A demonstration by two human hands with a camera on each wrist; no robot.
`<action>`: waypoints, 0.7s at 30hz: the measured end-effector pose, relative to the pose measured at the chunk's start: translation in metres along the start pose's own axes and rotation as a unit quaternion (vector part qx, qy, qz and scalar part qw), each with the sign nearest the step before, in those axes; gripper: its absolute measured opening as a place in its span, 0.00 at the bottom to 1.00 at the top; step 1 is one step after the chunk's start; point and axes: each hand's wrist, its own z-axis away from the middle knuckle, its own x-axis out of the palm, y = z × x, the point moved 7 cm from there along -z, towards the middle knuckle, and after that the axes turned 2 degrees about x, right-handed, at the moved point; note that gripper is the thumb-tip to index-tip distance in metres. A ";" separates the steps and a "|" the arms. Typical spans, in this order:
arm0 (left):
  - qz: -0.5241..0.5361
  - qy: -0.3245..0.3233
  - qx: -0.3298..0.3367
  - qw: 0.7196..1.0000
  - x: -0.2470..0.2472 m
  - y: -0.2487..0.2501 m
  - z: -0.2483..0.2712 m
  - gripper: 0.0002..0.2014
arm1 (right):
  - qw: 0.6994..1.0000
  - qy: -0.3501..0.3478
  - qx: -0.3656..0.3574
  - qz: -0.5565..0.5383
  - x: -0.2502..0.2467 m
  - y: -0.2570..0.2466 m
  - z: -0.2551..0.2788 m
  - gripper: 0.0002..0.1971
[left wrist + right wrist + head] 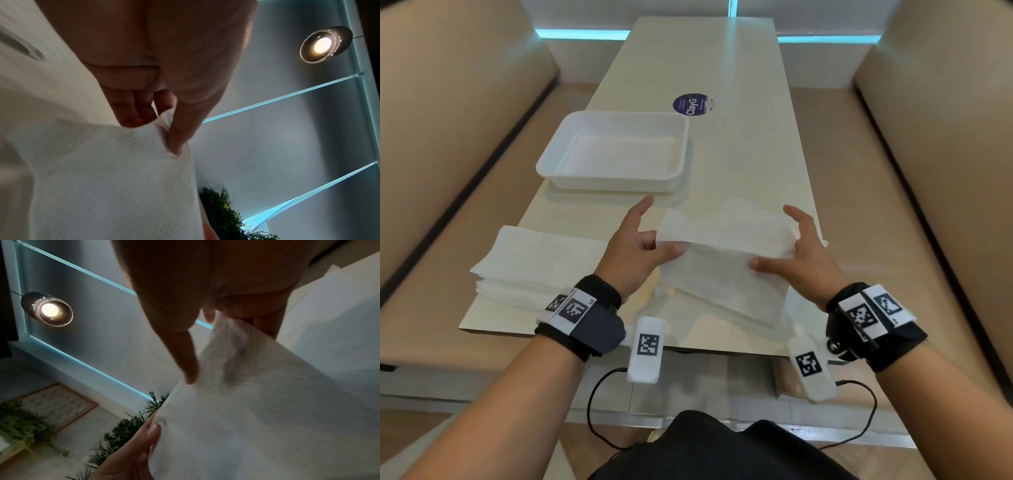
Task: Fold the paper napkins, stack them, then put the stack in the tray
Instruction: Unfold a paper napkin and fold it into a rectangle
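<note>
A white paper napkin (726, 240) hangs lifted over the near middle of the table, bent over along a crease between my hands. My left hand (643, 246) pinches its left edge between thumb and curled fingers; the left wrist view shows that pinch on the napkin (115, 162). My right hand (791, 253) pinches the right edge, seen also on the napkin (257, 402) in the right wrist view. Beneath lies another napkin sheet (726, 294). A stack of white napkins (530, 260) sits at the near left. The white tray (551, 161) stands behind that stack, with nothing in it.
The pale table (722, 68) runs away from me, with a round purple sticker (691, 104) past the tray. Beige bench seats (448, 102) flank both sides. A black cable (599, 411) hangs below the near table edge.
</note>
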 end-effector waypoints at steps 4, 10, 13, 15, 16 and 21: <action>0.000 -0.027 0.025 0.999 -0.008 0.007 0.001 0.39 | 0.996 0.006 -0.032 -0.082 -0.017 -0.010 0.001 0.32; -0.113 0.003 0.077 0.991 -0.013 0.023 0.003 0.07 | 0.998 0.002 -0.067 -0.013 -0.030 -0.018 0.002 0.06; -0.192 0.008 0.098 0.976 -0.014 0.025 0.009 0.03 | 0.990 0.046 -0.084 0.099 -0.036 -0.019 0.009 0.04; -0.252 -0.015 0.100 0.962 -0.012 0.024 0.015 0.03 | 0.986 0.042 -0.090 0.131 -0.036 -0.021 0.017 0.04; -0.272 -0.029 0.099 0.957 -0.011 0.024 0.019 0.03 | 0.987 0.024 -0.085 0.134 -0.034 -0.021 0.022 0.04; -0.180 -0.082 0.076 0.977 -0.009 0.024 0.032 0.01 | 0.995 -0.064 -0.055 0.047 -0.029 -0.019 0.037 0.11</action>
